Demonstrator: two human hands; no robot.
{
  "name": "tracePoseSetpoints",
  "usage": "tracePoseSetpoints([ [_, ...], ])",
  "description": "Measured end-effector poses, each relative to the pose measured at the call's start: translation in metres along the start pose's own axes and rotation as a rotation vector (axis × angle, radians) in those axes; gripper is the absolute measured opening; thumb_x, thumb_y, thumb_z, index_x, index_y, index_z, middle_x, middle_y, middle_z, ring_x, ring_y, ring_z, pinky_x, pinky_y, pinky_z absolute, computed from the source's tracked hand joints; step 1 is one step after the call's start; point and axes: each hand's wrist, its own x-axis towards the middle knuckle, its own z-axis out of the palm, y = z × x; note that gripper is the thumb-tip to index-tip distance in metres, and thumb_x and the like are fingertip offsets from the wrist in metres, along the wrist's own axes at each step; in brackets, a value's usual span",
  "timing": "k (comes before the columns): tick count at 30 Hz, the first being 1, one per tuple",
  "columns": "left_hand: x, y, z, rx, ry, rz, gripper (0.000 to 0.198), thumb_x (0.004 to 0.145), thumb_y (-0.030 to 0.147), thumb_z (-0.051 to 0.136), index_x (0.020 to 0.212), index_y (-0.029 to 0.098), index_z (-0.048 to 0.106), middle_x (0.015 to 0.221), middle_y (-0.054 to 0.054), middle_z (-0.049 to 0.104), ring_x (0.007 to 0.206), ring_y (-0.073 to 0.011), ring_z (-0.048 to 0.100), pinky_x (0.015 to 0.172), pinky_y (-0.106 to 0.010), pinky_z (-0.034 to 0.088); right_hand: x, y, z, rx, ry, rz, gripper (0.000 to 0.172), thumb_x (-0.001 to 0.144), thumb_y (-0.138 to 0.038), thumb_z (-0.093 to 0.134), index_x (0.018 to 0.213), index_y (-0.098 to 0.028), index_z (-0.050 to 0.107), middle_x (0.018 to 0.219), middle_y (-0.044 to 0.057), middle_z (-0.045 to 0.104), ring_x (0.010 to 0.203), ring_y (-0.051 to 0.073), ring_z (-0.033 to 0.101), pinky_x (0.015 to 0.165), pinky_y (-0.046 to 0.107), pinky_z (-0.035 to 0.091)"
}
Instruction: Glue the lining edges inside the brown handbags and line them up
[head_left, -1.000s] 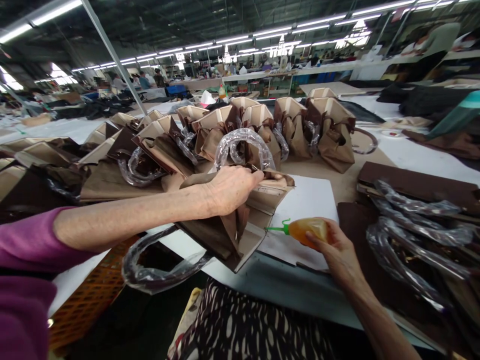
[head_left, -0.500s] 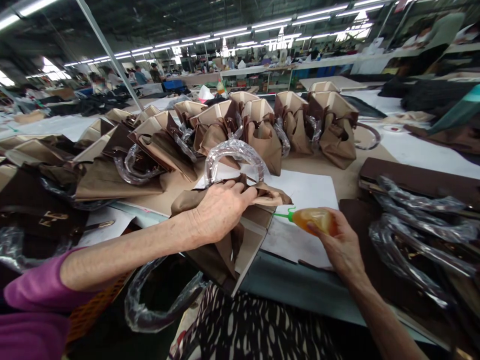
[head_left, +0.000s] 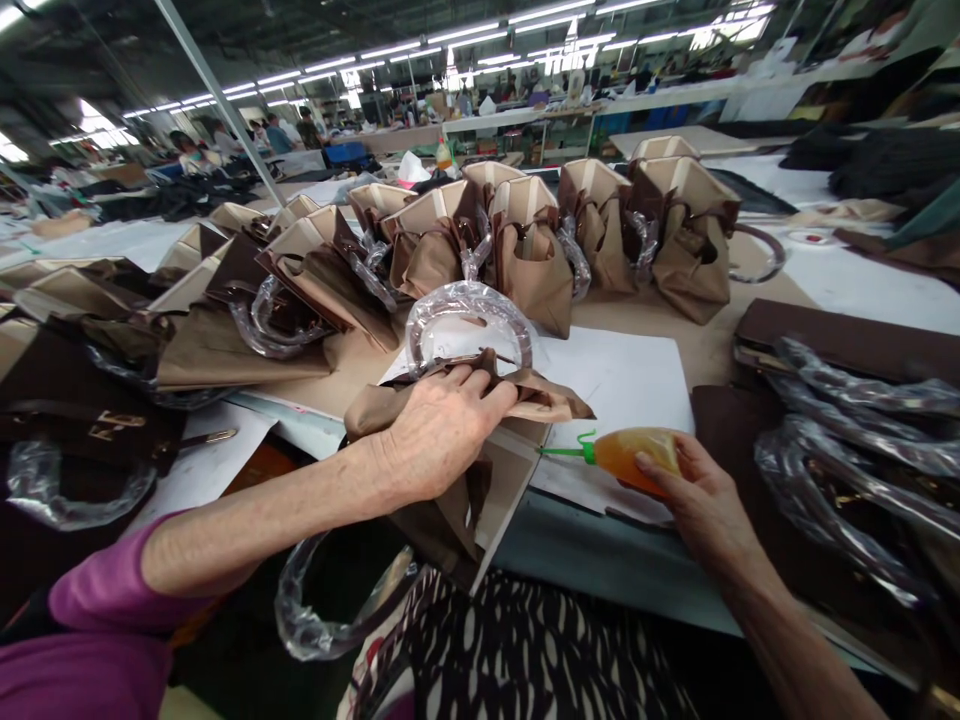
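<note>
My left hand is closed on the gathered brown lining of a handbag, which lies at the table's front edge. One plastic-wrapped handle of this bag stands up behind my fingers, and another wrapped handle hangs below the edge. In my right hand is a squeeze bottle of amber liquid with a thin green nozzle. It is tilted nearly level, and its tip points left at the bag's pale inner edge. Whether the tip touches the bag I cannot tell.
Several brown handbags with beige linings stand in a row behind the work. More dark bags lie at the left. A stack of brown bags with wrapped handles is on the right. White paper lies under the work.
The squeeze bottle has moved slightly down, its nozzle now lower along the bag's edge. My left hand keeps its grip on the lining. The camera view has shifted a little.
</note>
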Motion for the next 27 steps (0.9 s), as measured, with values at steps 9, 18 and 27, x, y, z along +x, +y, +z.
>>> tracePoseSetpoints([
  [9,-0.001,-0.002,0.007,0.02,0.054,0.021,0.021,0.086,0.007,0.048,0.104,0.015,0.053,0.09,-0.007,0.061,0.085,-0.0257,0.058,0.067,-0.037,0.051,-0.015,-0.006,0.007,0.065,-0.029,0.093,0.051,0.063,-0.048,0.086,0.101,-0.023,0.065,0.1,0.005,0.068,0.09,0.028,0.065,0.072,0.035,0.058],
  [18,0.0,-0.003,0.003,0.028,0.039,0.024,0.025,0.083,0.009,0.052,0.107,0.015,0.052,0.093,-0.008,0.06,0.087,-0.0269,0.058,0.067,-0.037,0.051,-0.032,-0.015,0.011,0.013,-0.066,0.106,0.05,0.06,-0.046,0.089,0.098,-0.021,0.068,0.094,0.004,0.068,0.088,0.023,0.062,0.075,0.023,0.053],
  [27,0.001,-0.003,0.003,0.041,0.057,0.036,0.025,0.086,0.009,0.047,0.11,0.015,0.05,0.093,-0.008,0.061,0.091,-0.0254,0.058,0.07,-0.035,0.049,-0.057,-0.018,0.019,0.001,-0.07,0.1,0.05,0.057,-0.047,0.089,0.096,-0.023,0.069,0.092,0.004,0.068,0.085,0.023,0.062,0.07,0.022,0.053],
])
